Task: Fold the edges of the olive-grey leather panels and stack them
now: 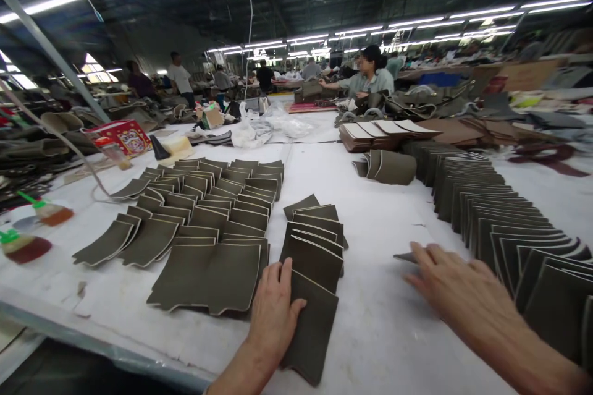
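Observation:
My left hand (273, 308) lies on a fanned row of dark olive leather-like panels, fingers stretched forward and thumb apart. Its fingers rest between the nearest panel (312, 321) of that row and a wide panel (208, 274) with a notched front edge. My right hand (456, 284) is over the white tabletop, its fingers bent around a dark pointed piece (404, 256). Only the tip of that piece shows; the rest is hidden by the fingers. A long row of upright, overlapping dark panels (491, 206) stands beside the right forearm.
Overlapping panels (217, 197) cover the left middle of the white table (370, 333). Bottles with green caps (46, 209) stand at the left edge. Further back are a rolled bundle (391, 166), brown stacks (370, 135) and clear plastic (278, 123). A co-worker (370, 76) sits beyond.

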The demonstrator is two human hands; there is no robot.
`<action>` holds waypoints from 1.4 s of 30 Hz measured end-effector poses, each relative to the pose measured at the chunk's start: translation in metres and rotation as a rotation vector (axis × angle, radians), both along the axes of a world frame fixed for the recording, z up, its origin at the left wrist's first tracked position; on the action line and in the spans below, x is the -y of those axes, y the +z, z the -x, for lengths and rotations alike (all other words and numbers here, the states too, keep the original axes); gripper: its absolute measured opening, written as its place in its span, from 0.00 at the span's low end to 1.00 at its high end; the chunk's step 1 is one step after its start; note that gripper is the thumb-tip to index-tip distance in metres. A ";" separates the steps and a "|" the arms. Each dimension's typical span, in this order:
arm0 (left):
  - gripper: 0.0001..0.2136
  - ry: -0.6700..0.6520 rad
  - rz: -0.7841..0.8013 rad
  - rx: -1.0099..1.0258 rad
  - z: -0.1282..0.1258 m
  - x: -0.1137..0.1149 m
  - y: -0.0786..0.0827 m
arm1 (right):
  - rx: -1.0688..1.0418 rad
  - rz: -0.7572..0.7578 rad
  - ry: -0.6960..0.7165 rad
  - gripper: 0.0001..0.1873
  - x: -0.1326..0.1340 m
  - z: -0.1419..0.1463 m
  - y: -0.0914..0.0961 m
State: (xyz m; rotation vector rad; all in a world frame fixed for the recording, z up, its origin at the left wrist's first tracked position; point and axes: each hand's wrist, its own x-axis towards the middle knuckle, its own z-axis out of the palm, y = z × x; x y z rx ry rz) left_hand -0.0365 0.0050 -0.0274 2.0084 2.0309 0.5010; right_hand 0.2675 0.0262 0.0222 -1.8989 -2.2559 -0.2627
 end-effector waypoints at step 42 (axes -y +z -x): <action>0.06 -0.298 0.856 0.949 0.010 0.016 0.005 | -0.527 -0.070 0.790 0.09 0.068 0.116 -0.061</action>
